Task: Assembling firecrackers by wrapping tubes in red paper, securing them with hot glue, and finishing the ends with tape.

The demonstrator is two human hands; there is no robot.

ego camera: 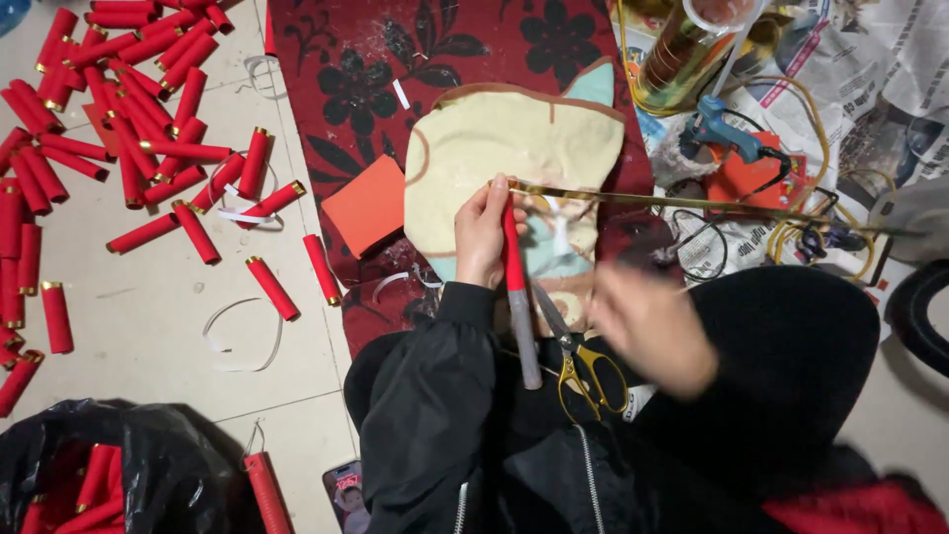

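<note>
The left hand has its grip closed around a red tube, fingers wrapped over its upper half. The tube's long axis runs nearly straight up and down in the view, tilted slightly, with the top end by the fingertips pointing away from the person and the lower end pointing back toward their lap. A grey rod sticks out of that lower end and carries on along the same line. A thin gold strip meets the top of the tube and stretches away to the right, almost level, crossing the tube's axis at close to a right angle.

The right hand is blurred by motion; whether its grip is open or closed cannot be told. It is just right of the yellow-handled scissors, which lie on the lap with blades pointing up and left.

Under the left hand lies a pale cushion on a red flowered cloth. An orange card sits left of the cushion. Many more red tubes lie scattered over the floor at every angle. A black plastic bag at the lower left holds further red tubes. A blue glue gun rests on newspaper at the upper right.
</note>
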